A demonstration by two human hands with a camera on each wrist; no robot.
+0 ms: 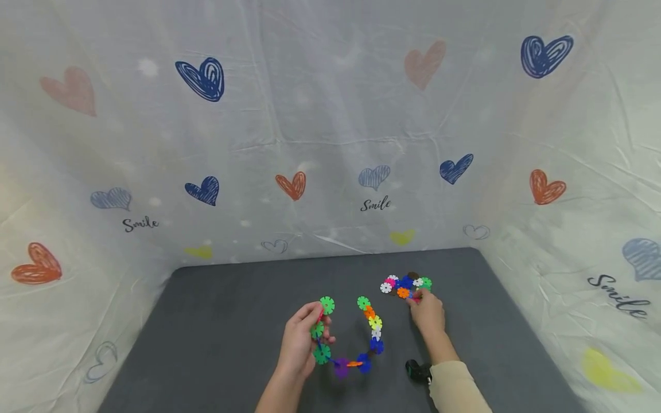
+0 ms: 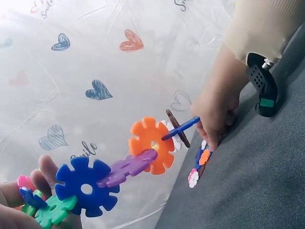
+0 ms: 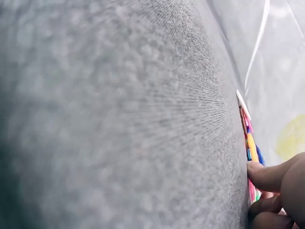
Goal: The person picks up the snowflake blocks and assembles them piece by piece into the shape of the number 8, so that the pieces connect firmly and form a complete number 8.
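My left hand (image 1: 299,343) grips one end of a chain of snowflake discs (image 1: 376,345), colourful notched plastic discs slotted edge to edge. Off the hand the chain hangs in a U shape, its far end rising to a green disc. In the left wrist view, a blue disc (image 2: 86,187), a purple disc and an orange disc (image 2: 151,144) stretch away from the fingers. My right hand (image 1: 430,314) reaches to a pile of loose snowflake discs (image 1: 407,281), thumb and fingertips touching its near edge. Whether they pinch a disc is hidden.
Everything lies on or above a dark grey table (image 1: 222,332). A white curtain (image 1: 330,115) printed with hearts surrounds its back and sides. A black wrist device (image 1: 417,371) sits by the right sleeve (image 1: 457,387).
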